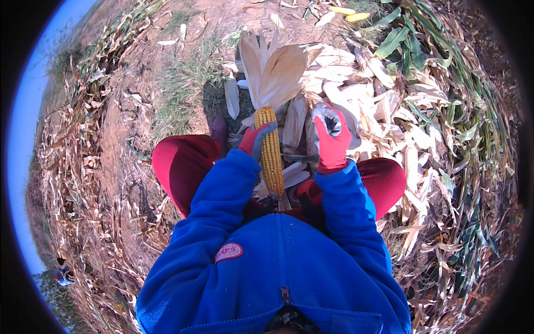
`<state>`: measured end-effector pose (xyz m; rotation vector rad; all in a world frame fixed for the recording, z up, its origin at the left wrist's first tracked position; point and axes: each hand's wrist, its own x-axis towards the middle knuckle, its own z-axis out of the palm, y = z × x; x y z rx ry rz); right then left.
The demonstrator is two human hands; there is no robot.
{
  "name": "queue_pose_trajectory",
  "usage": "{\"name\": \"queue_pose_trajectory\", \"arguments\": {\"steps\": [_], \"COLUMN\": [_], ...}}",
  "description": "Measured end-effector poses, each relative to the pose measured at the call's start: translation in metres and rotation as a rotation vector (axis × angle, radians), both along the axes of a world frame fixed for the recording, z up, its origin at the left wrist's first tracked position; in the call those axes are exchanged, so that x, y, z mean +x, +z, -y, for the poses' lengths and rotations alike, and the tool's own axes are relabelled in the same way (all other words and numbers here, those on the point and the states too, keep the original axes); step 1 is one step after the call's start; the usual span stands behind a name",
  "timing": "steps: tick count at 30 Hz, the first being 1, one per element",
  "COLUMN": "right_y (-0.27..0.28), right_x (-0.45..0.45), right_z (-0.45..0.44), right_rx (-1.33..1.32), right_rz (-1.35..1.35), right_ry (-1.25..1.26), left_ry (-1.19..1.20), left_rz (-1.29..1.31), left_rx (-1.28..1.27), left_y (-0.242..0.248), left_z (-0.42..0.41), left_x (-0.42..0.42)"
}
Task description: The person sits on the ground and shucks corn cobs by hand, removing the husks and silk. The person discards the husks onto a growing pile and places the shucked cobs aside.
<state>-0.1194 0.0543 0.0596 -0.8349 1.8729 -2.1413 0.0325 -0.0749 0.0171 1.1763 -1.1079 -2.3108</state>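
Note:
My left hand (256,137), in a red and grey work glove, is closed around a yellow ear of corn (271,156). The ear's kernels are bare and its tip points towards my body. Dry, pale husk leaves (277,75) spread out from the far end of the ear. To the right of the ear is my right hand (332,129), in the same kind of glove, raised with its fingers curled round into a ring. A dark gap shows inside the curl, and whether it holds anything I cannot tell.
Dry husks (384,100) lie heaped beyond and to the right of my right hand. Two yellow ears of corn (356,16) rest on the soil at the far edge. Green and dry corn stalks (467,75) line the right side; dry stalks (66,175) lie left. My bent knees flank the hands.

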Motion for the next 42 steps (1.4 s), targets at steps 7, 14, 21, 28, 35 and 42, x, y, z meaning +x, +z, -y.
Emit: {"name": "queue_pose_trajectory", "arguments": {"steps": [7,14,21,28,35,42], "right_y": [0.016,-0.003,-0.003,0.010,-0.030,0.015], "right_x": [0.009,-0.004,0.018,0.048,0.022,0.029], "right_z": [0.003,0.001,0.000,0.007,0.041,0.031], "right_rx": [0.087,0.252,0.350,0.132,-0.104,0.262], "right_rz": [0.245,0.199,-0.494,-0.839,0.006,-0.045], "right_ry": [0.011,-0.007,0.097,0.338,0.389,0.565], "left_ry": [-0.026,-0.118,-0.097,0.019,-0.248,-0.151], "left_rz": [0.004,0.081,0.064,-0.574,-0.361,-0.269], "left_rx": [-0.184,-0.426,-0.187,0.440,-0.098,-0.035], "left_y": [-0.005,-0.021,0.005,0.092,-0.008,-0.074], "left_z": [-0.005,-0.005,0.001,-0.026,-0.012,-0.024], "left_x": [-0.002,-0.001,-0.003,0.007,0.000,0.006]}}
